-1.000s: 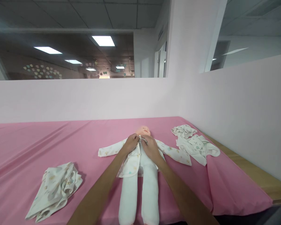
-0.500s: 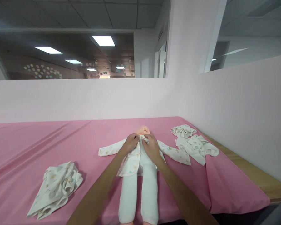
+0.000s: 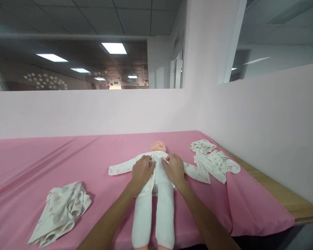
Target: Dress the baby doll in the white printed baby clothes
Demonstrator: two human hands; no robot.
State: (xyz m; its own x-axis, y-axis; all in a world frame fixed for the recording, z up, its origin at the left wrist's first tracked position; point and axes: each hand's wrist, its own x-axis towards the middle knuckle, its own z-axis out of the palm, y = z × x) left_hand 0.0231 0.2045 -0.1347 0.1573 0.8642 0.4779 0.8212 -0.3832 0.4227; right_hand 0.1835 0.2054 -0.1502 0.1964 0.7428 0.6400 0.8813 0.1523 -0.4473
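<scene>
Doll point(image 3: 156, 194) on its back in the middle of the pink sheet point(image 3: 41, 163), head toward the far wall, wearing a printed top point(image 3: 146, 173) with sleeves spread to both sides. Left hand point(image 3: 142, 172) and right hand point(image 3: 174, 168) palm-down on the doll's chest, fingers curled onto the top's two front edges, though a true pinch cannot be told. Crumpled cloth point(image 3: 61, 211) lying near left, more clothes point(image 3: 214, 159) at far right.
</scene>
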